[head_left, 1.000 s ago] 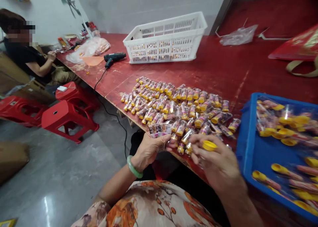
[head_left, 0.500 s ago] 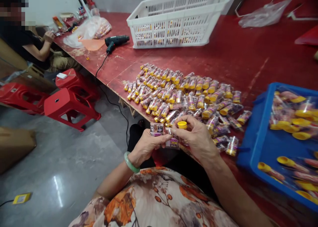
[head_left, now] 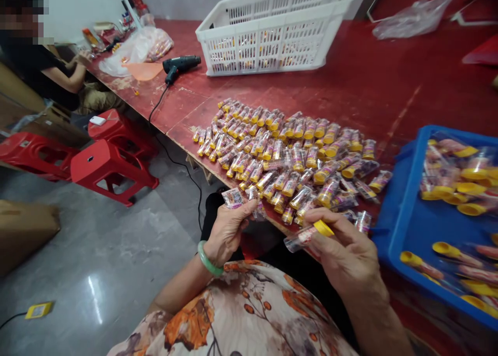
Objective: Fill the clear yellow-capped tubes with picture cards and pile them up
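Counter (head_left: 389, 86): long, red, worn along the near edge; it carries everything listed below. Crate (head_left: 272, 34): white slotted plastic at the far side, with small packed goods showing through its walls. Bin (head_left: 404, 226): blue, at the right, near the person, holding loose yellow-capped pieces that are too blurred to tell apart. Pile (head_left: 288, 153): many small clear tubes with yellow caps and printed inserts, lying on their sides in rough rows between the crate and the person. Right hand (head_left: 350, 257): over the counter's near edge, just in front of the pile, fingers curled around one tube and the thumb laid by its cap. Left hand (head_left: 229, 229): apart from the right, a green bangle (head_left: 208, 260) at the wrist, fingers and thumb pinched shut on a small stack of cards. Tube (head_left: 301, 237): clear plastic, lying crosswise over the right fingers, clear end pointing left. It is judged very light and fairly stiff, but smooth and round, so apt to roll or slip; a light pinch around the barrel's middle suits it, since a hard squeeze might dent the wall. Cards (head_left: 234, 197): thin, printed and flexible, liable to fan or slide, and best held flat near one edge. Cap (head_left: 322, 228): yellow, and its rim looks to offer the firmest purchase.
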`<state>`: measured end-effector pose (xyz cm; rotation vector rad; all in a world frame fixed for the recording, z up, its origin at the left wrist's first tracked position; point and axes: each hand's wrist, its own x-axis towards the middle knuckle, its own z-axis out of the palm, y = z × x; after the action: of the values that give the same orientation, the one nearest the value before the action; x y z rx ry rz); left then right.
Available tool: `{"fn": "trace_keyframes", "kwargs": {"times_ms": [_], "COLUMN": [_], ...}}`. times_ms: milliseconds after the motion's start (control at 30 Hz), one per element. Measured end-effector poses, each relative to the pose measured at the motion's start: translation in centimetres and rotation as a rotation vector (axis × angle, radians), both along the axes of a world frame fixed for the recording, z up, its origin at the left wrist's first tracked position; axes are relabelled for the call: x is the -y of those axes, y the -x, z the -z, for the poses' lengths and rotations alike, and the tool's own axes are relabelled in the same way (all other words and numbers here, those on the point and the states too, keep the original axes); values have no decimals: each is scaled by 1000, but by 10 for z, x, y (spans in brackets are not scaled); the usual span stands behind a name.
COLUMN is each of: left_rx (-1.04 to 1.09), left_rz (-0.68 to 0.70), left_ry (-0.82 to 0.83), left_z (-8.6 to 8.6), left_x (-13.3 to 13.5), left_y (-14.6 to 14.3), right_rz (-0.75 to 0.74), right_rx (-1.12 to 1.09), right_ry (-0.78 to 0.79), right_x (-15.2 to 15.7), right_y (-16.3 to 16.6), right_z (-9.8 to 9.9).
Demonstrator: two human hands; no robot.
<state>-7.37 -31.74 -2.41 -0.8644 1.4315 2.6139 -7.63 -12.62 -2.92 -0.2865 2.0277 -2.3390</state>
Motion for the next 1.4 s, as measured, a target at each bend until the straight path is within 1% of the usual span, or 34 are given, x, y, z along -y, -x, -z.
{"fn": "trace_keyframes", "kwargs": {"times_ms": [100,200,300,500,633,733,833,1000,1067,1100,1167,1233,1267,1300,1333,1400], "left_rx": [-19,-22,-10,17,4,-50,-97,-77,-67,-70,-87,-105,-110,-111,-107,-88], "left_rz": [-19,-32,-40,-54,-40,-13,-2,-40,-46,-42,-36,-21,-5,18,44,90], "left_ry": [-19,-38,-81,-186,-226,-212,-156,-88,-84,-85,-94,-105,-109,-112,-115,-123], "left_z": [0,0,-2,-10,-11,-8,-7,-10,-10,-9,-8,-8,-9,-9,-9,-7], "left_x": [-2,-3,-5,-11,-13,-14,-14,-16,-14,-13,-9,-6,-5,-5,-6,-10], "left_y": [-2,-4,-5,-9,-15,-19,-22,-26,-27,-27,-26,-25,-25,-25,-26,-28], "right_rz": [-35,4,49,36,130,207,225,259,238,200,57,-97,-137,-141,-111,-11], "right_rx": [-5,-55,-137,-401,-530,-635,-717,-840,-879,-886,-853,-770,-727,-694,-678,-690], "right_ry": [101,101,19,-141,-251,-341,-416,-463,-452,-436,-390,-340,-318,-304,-300,-323], "right_x": [3,5,8,17,22,24,27,38,42,43,43,40,38,37,35,34], "right_y": [-4,-9,-13,-15,-17,-19,-21,-16,-13,-12,-10,-10,-10,-10,-9,-9], "right_z": [-2,-2,0,-2,2,7,11,15,16,15,14,11,10,9,8,6]}}
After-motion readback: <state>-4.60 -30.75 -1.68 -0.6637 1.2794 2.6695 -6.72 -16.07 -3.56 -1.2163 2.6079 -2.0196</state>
